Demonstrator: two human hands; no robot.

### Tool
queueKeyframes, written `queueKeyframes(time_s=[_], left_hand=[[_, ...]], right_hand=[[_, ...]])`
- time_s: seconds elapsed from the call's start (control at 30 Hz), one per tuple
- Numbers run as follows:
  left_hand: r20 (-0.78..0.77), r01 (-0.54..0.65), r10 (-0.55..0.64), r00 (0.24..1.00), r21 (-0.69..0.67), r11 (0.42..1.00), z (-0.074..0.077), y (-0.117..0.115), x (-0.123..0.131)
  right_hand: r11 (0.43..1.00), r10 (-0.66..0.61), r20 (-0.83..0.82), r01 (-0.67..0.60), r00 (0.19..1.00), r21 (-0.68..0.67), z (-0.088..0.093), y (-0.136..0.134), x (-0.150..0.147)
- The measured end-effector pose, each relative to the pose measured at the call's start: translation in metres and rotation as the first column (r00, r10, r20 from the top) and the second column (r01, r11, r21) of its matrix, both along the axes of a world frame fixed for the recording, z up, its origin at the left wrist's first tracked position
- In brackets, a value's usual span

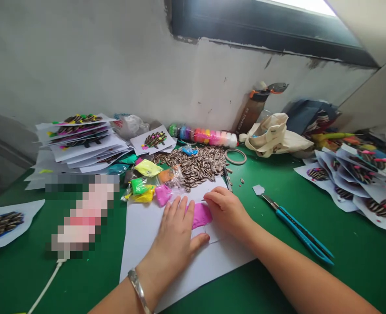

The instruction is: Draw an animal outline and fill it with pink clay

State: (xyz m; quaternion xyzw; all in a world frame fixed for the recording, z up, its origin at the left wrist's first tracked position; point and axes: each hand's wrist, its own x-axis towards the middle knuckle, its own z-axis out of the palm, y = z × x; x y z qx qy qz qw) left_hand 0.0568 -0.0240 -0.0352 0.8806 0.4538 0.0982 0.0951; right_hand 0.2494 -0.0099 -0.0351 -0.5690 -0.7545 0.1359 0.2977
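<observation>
A white sheet of paper (140, 244) lies on the green table (359, 257) in front of me. A flat patch of pink clay (201, 215) sits on it. My left hand (175, 235) lies flat on the paper with fingers stretched out, touching the clay's left edge. My right hand (227, 211) rests on the clay's right side with fingers curled down and pressing on it. A silver bracelet (138, 290) is on my left wrist.
A pile of striped sunflower seeds (199, 163) and small bags of coloured clay (147, 183) lie just beyond the paper. A blue utility knife (299, 231) lies to the right. Stacks of finished seed pictures (81, 139) stand left, with more of them (359, 183) at right. A tube of clay colours (206, 136), a bottle (253, 111) and a cloth bag (274, 135) line the wall.
</observation>
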Motion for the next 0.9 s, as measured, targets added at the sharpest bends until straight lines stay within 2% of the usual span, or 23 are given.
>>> queueKeyframes(time_s=[0.33,0.57,0.77,0.9], left_hand=[[-0.019,-0.015,0.014,1.0,-0.025,1.0,0.003,-0.0001,0.0017],[-0.053,-0.025,0.022,0.998,-0.051,0.998,0.0053,0.0003,0.0028],[-0.053,-0.027,0.026,0.998,-0.013,1.0,0.0005,-0.0001,0.0024],[-0.05,-0.024,0.024,0.998,0.002,1.0,-0.0012,0.0002,0.0017]], right_hand=[[0.996,0.07,0.112,-0.075,0.991,0.044,-0.0041,-0.0019,0.0045],[0.99,0.128,0.08,-0.132,0.989,0.05,-0.0037,-0.002,0.0042],[0.993,0.059,0.033,-0.062,0.998,0.097,-0.0044,-0.0001,0.0052],[0.99,0.114,0.046,-0.117,0.992,0.078,-0.0035,-0.0018,0.0062]])
